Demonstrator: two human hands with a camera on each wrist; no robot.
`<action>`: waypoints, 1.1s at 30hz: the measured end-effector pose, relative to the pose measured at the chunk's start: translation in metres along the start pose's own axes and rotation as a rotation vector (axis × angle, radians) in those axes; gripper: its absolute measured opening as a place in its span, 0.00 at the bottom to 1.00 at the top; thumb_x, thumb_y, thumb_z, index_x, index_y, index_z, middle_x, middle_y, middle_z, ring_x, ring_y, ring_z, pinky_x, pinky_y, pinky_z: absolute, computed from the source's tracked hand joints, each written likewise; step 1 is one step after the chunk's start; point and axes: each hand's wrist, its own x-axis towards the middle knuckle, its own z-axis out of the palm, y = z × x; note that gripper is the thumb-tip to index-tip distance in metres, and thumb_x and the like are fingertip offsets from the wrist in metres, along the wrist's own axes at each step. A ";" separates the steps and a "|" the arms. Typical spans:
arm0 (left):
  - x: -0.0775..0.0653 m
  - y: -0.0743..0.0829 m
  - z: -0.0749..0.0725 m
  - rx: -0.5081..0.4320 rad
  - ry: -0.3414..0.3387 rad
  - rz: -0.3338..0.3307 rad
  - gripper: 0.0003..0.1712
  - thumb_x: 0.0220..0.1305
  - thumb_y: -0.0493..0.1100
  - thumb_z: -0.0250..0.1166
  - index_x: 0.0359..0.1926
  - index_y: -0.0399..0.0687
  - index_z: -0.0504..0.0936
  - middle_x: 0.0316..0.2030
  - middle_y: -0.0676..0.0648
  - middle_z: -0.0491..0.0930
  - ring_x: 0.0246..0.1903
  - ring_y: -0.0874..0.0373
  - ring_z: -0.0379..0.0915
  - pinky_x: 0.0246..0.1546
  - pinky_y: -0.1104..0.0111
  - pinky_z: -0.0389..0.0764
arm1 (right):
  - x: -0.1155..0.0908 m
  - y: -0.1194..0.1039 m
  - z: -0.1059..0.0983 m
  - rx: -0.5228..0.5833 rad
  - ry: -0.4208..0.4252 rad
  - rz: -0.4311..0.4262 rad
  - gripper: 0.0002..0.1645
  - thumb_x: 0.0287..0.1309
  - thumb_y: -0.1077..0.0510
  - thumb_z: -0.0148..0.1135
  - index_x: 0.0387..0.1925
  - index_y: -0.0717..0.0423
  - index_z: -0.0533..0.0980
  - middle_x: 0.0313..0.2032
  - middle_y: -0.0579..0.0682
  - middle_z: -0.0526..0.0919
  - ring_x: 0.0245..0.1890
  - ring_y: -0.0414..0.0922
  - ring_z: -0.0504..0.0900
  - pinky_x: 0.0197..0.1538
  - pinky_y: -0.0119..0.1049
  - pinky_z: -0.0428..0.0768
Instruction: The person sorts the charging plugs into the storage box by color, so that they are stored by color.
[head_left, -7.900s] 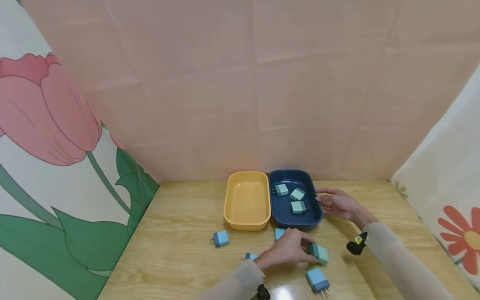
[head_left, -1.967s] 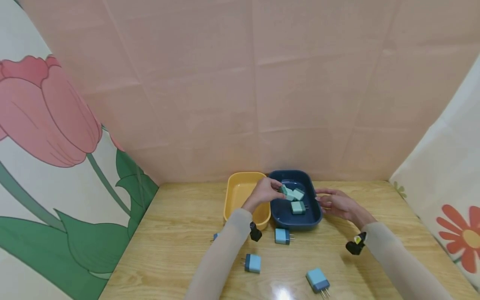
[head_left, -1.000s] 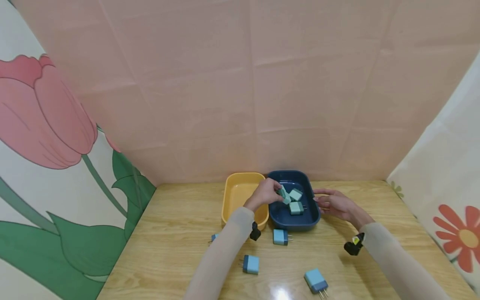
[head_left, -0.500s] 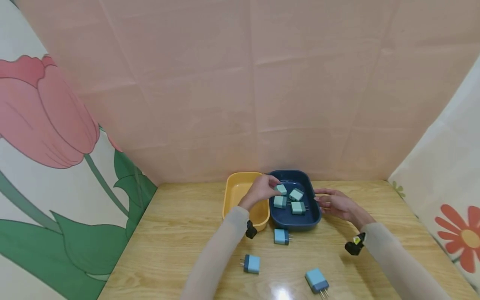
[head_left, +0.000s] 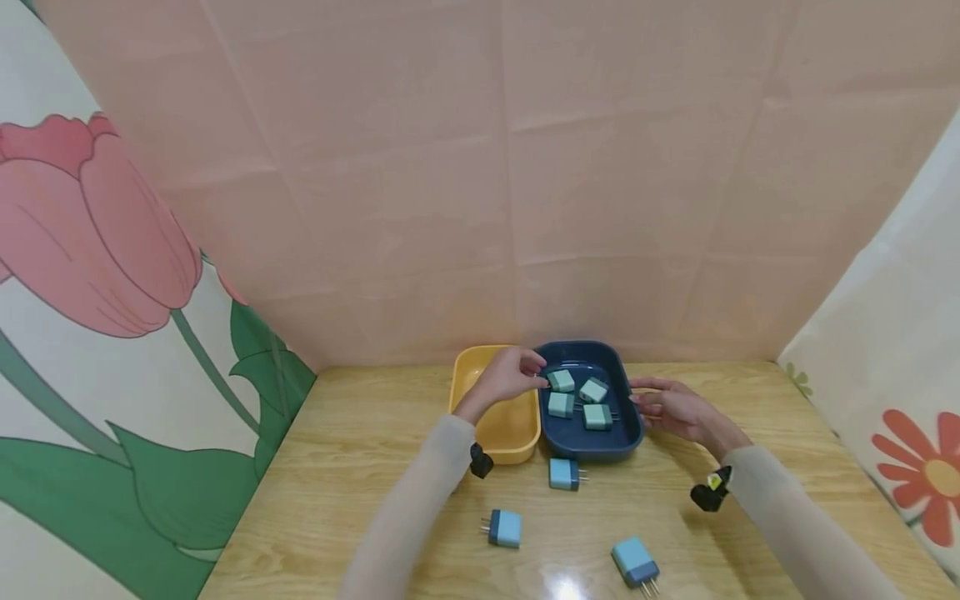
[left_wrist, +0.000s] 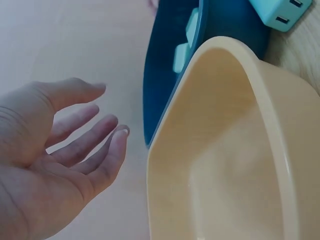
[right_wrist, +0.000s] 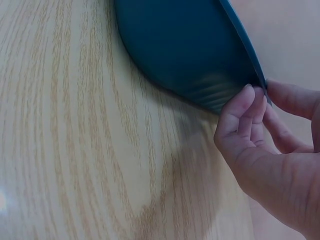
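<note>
My left hand [head_left: 502, 379] hovers empty above the yellow tray [head_left: 500, 457], its fingertips near the blue tray's left rim. In the left wrist view, its fingers are loosely bent with nothing between them. Several mint-green charger plugs [head_left: 597, 417] lie inside the dark blue tray [head_left: 592, 450]. At that tray's right side, my right hand [head_left: 678, 411] pinches the rim; the right wrist view shows fingertips [right_wrist: 245, 97] against the outer wall. Light blue charger plugs rest on the table: one [head_left: 564, 474] before the blue tray, another [head_left: 505, 528] nearer, a third [head_left: 634, 561] at front right.
The two trays stand side by side at the back of the wooden table [head_left: 337, 483], close to a pink cloth backdrop [head_left: 510, 208]. My left sleeve [head_left: 408, 500] crosses the table's left part and covers what lies beneath it. Flower-printed panels [head_left: 907, 333] flank both sides.
The left hand took a mint-green charger plug from the table, set it in the blue tray among the others, released it and drew back left. The right hand stayed at the rim.
</note>
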 end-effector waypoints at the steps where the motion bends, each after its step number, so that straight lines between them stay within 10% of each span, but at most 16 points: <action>1: -0.002 0.000 -0.002 -0.005 -0.002 0.003 0.18 0.68 0.44 0.73 0.57 0.48 0.87 0.55 0.43 0.87 0.55 0.51 0.83 0.56 0.64 0.86 | 0.000 0.000 0.000 -0.001 -0.003 0.000 0.35 0.78 0.63 0.52 0.80 0.62 0.56 0.47 0.43 0.87 0.44 0.41 0.82 0.50 0.38 0.83; 33: -0.063 -0.055 -0.059 -0.062 0.091 0.006 0.11 0.69 0.41 0.71 0.50 0.44 0.88 0.46 0.44 0.90 0.50 0.49 0.85 0.52 0.59 0.87 | -0.004 0.001 -0.003 -0.097 0.016 -0.039 0.34 0.79 0.55 0.55 0.77 0.65 0.60 0.47 0.39 0.89 0.44 0.36 0.86 0.52 0.37 0.86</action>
